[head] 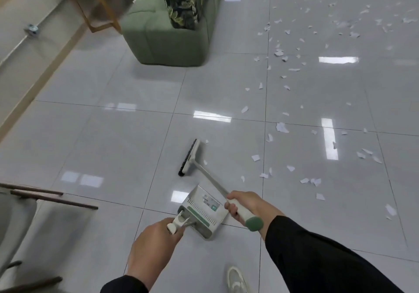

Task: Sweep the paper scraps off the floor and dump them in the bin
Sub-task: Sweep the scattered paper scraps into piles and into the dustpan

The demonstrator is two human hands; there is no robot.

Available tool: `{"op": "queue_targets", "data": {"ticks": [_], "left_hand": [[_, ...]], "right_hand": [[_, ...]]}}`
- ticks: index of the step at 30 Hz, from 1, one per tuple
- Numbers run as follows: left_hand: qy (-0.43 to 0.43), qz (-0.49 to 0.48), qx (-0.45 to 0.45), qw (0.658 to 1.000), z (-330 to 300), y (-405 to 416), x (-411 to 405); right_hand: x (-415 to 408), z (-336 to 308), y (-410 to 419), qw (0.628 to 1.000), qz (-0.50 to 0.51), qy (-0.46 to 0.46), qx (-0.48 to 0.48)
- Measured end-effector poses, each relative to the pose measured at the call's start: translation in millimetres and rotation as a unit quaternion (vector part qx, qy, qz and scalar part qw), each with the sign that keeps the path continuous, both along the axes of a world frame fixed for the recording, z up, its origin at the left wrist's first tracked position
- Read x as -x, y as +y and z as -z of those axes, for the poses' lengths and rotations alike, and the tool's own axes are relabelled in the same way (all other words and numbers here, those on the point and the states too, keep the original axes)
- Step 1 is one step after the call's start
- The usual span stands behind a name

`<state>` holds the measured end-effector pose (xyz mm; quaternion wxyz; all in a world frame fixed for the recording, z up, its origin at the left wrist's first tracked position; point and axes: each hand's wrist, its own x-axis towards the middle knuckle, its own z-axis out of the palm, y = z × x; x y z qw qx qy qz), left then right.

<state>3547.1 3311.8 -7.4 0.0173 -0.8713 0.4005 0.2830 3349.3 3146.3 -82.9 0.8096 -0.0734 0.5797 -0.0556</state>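
Head view: right hand (pixel 243 204) clenched round the broom (pixel 205 174) handle, brush head on the floor ahead-left of it; left hand (pixel 156 239) grips the dustpan (pixel 201 211) handle, pan just ahead, between both hands. Paper scraps (pixel 317 88) scattered on the floor (pixel 113 134) ahead and right of the right hand. Green sofa (pixel 167 34) far ahead.

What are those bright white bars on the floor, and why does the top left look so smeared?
Head view: the bars are ceiling lights mirrored in the glossy tiles, not paper scraps. The wooden table at the upper left is motion-blurred, while the left hand, right hand, dustpan and broom are fairly sharp. The wide lens bends the tile lines near the edges.
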Motion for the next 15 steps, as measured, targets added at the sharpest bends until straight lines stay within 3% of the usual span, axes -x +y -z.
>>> {"op": "queue_targets", "data": {"ticks": [6,15], "left_hand": [[0.016,-0.005,0.009,1.000,12.1,-29.6,-29.7],[0.060,0.088,0.014,0.994,2.6,-107.7,37.5]], "right_hand": [[50.4,13.7,-23.5,0.997,0.058,0.041,-0.016],[214.3,-47.4,11.8,0.982,0.140,0.122,-0.023]]}}
